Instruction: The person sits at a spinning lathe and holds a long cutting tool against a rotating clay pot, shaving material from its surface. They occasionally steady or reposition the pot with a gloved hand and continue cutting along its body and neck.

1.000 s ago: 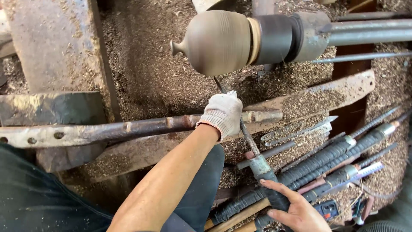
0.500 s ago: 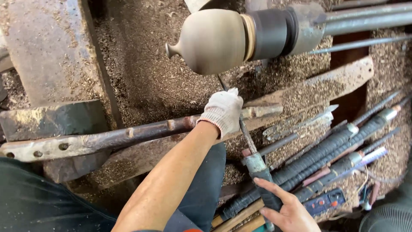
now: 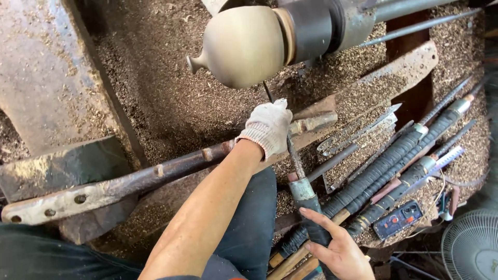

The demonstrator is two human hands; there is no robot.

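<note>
From the head view there is 1 rounded wooden vase [image 3: 244,45] on the lathe, its narrow neck pointing left and its base set against 1 dark chuck [image 3: 311,28]. 1 long turning chisel [image 3: 293,166] runs from the lower middle up to the underside of the vase; whether its tip [image 3: 267,92] actually touches the wood is hard to tell, since the vase is blurred. 2 hands work it. The left hand [image 3: 267,127], in 1 white knit glove, is clenched over the chisel's blade where it crosses the rusty tool rest bar [image 3: 129,179]. The right hand [image 3: 340,251], bare, grasps the chisel's dark taped handle [image 3: 311,218] low in the frame, forefinger laid along it.

To the right, about 6 spare long tools [image 3: 394,161] with wrapped handles lie side by side, slanting up to the right, close-packed and just beside the chisel handle, so there is little free room on that side. 1 small black box with buttons [image 3: 398,220] sits at their lower end, and 1 fan guard [image 3: 472,243] shows in the bottom right corner. 2 thin steel rods [image 3: 415,26] run off to the upper right behind the chuck.

Sawdust [image 3: 171,93] covers the lathe bed below the vase; that stretch left of the gloved hand is open. 1 heavy rusted plate [image 3: 46,78] closes off the left edge, and the person's dark trouser leg [image 3: 249,228] lies under the forearm.
</note>
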